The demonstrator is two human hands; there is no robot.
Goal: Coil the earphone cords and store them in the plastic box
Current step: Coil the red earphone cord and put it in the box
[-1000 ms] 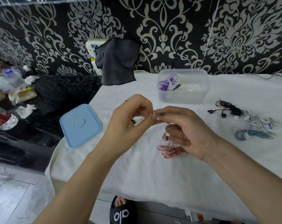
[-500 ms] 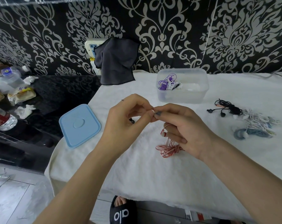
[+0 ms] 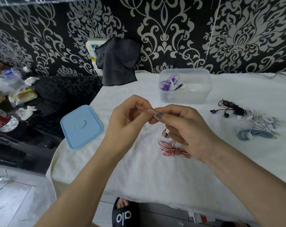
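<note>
Head view: the left hand point(image 3: 130, 118) and right hand point(image 3: 186, 128) meet fingertip to fingertip, both pinching the end of the red-and-white earphone cord point(image 3: 173, 149), whose knotted bundle lies on the white worktop point(image 3: 139, 169) beneath the right hand. To finish well, keep the loops snug, tuck the end, then carry it to the plastic box point(image 3: 184, 94) at the far side. The blue lid point(image 3: 81, 126) sits left; more tangled earphones point(image 3: 253, 123) wait right, under damask wallpaper point(image 3: 171, 30).

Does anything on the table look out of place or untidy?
Yes. At the right, the black earphones and a white and blue tangle lie uncoiled outside the plastic box. Its blue lid overhangs the table's left edge.
</note>
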